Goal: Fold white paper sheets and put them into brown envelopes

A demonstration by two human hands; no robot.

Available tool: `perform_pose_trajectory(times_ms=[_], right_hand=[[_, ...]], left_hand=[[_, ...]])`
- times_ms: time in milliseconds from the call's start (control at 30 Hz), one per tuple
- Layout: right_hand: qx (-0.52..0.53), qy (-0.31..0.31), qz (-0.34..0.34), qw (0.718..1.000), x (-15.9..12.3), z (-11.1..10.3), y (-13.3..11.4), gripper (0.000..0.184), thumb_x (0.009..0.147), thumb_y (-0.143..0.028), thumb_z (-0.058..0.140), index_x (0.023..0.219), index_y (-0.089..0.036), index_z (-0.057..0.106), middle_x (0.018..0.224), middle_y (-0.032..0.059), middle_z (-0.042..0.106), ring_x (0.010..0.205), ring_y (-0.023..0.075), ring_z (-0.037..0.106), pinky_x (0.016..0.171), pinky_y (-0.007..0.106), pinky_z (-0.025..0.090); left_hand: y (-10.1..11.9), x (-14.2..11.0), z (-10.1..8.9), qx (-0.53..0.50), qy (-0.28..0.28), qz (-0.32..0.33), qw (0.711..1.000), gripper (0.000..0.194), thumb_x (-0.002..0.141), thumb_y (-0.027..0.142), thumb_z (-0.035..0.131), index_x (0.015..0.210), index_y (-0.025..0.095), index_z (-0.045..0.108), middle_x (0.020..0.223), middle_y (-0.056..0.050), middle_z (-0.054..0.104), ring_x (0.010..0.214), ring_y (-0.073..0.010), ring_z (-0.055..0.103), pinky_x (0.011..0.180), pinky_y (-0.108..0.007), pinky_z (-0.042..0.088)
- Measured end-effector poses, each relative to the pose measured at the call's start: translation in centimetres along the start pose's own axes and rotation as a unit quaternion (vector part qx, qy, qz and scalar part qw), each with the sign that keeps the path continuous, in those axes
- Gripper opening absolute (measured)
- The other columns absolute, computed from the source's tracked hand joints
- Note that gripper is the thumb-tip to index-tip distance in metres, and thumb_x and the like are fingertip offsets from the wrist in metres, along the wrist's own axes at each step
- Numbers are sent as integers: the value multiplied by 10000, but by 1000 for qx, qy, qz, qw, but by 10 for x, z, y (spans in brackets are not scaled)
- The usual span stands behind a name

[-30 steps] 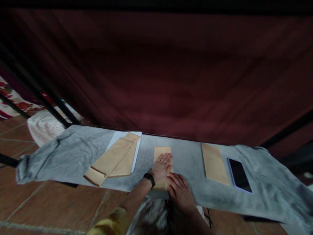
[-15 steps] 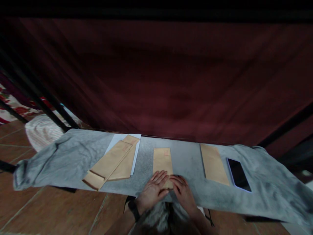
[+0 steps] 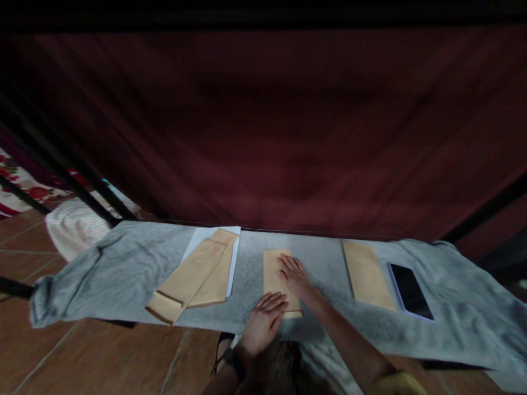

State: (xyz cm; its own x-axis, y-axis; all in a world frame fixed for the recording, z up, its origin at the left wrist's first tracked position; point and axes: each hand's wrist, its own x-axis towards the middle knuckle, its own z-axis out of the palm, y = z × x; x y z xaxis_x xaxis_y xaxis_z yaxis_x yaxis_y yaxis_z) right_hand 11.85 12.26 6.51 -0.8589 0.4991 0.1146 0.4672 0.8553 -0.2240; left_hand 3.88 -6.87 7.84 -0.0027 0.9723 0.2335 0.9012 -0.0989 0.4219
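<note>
A brown paper envelope (image 3: 272, 271) lies flat on the grey cloth right in front of me, its folded flap (image 3: 293, 314) at the near end. My left hand (image 3: 265, 315) rests on the envelope's lower left part, fingers stretched out. Higher up, my right hand (image 3: 294, 273) lies flat across the envelope's upper right, covering its corner with fingers extended. Neither hand grips anything. To the left, several brown envelopes (image 3: 189, 271) overlap at a slant on white paper (image 3: 233, 269). Another brown envelope or stack (image 3: 368, 274) lies to the right.
A dark-screened phone with a purple edge (image 3: 410, 291) lies right of the envelopes. Grey cloth (image 3: 325, 323) covers the narrow surface. A dark red curtain (image 3: 263, 137) hangs behind it, with black bars (image 3: 99, 186) at the left. Tiled floor (image 3: 99, 356) shows below.
My right hand has moved up from the near fold to the envelope's upper right. My left hand stays on the lower part. The view has shifted slightly.
</note>
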Motion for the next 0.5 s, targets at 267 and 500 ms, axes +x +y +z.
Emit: perform_pose_trajectory(times_ms=[267,500], right_hand=[[-2,2,17,1000,-12,8,0,533,1064,-360,289,1549,-152,367,1618,106,337,1506,216,298,1234,453,233],[12,2,-33,999,-88,9,-1,523,1068,-325,262,1556,-160,350,1610,106,358,1490,195,335,1216,444,300]], left_hand=[[4,1,-5,-19,-5,-20,1000,428,958,129,483,1329,284,628,1435,-14,611,1349,-179,537,1193,-455,391],[7,2,-3,-23,7,-21,999,476,926,88,498,1342,286,616,1423,-18,620,1332,-185,545,1193,-448,388]])
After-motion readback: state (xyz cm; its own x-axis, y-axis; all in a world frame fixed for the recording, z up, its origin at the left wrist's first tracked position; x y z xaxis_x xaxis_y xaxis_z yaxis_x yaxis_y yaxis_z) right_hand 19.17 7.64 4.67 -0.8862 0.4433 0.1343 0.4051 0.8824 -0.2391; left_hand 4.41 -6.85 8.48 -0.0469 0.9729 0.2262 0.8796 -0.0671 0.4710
